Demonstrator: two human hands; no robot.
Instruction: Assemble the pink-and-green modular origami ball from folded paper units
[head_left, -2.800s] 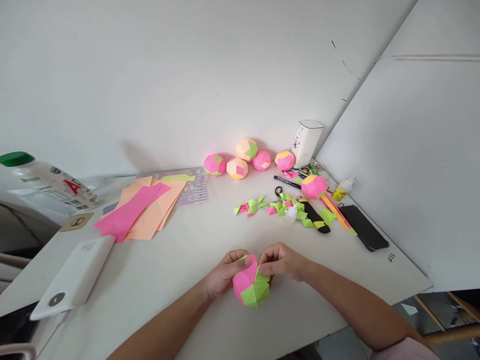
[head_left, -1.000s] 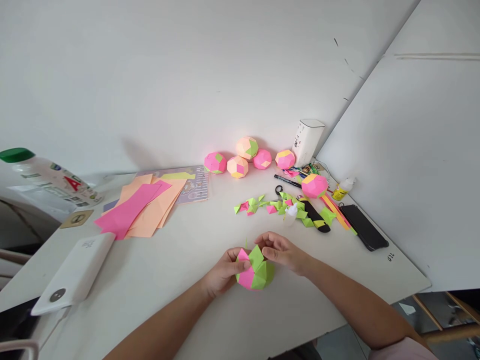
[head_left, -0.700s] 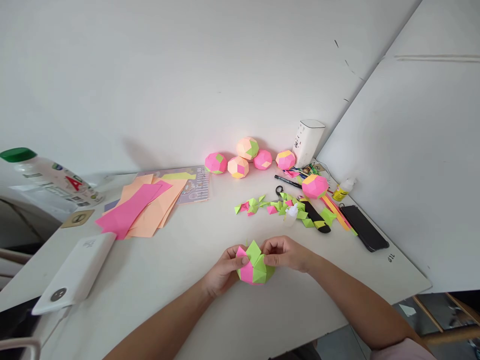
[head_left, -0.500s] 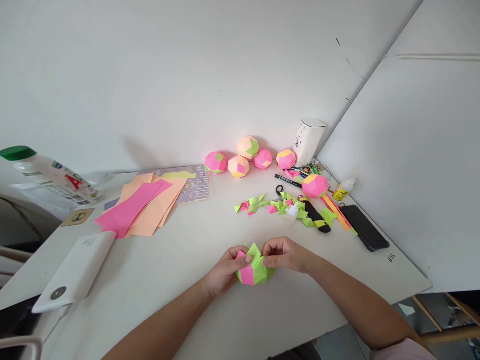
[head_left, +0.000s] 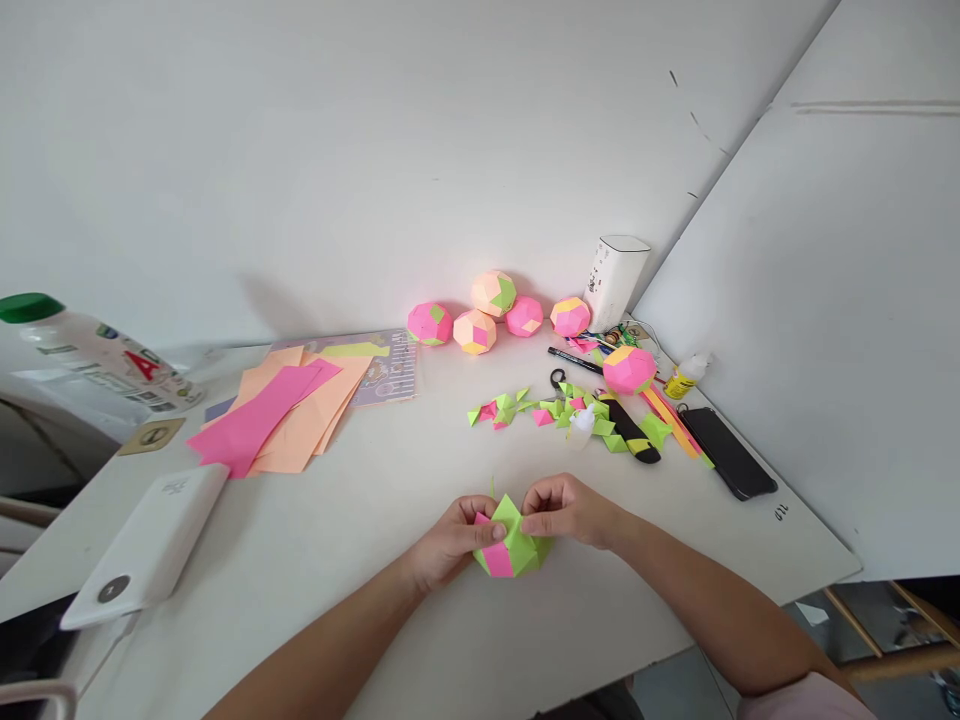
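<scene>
A faceted paper ball [head_left: 498,562] in pink and lime green is held just above the desk's near part, with one green flap pointing up at its top. My left hand [head_left: 450,545] grips it from the left, thumb pressed on the front face. Thumb and fingertips of my right hand [head_left: 566,510] pinch a green edge at its upper right. The ball's far side and some of the fingers are hidden. Beyond the hands lie several folded green and pink paper pieces [head_left: 615,443], with a small white-tipped glue bottle [head_left: 580,428] among them.
Several finished-looking paper balls [head_left: 475,332] rest by the wall. To the right are a utility knife [head_left: 630,428], a black phone [head_left: 727,453], a yellow glue bottle [head_left: 685,378] and a white holder [head_left: 616,283]. Paper sheets [head_left: 300,440], a power bank [head_left: 150,540] and a plastic bottle [head_left: 105,355] occupy the left.
The ball has been turned, so a green flap now stands up at its top. My right hand left the edge briefly, then came back to pinch it. My left hand kept its hold.
</scene>
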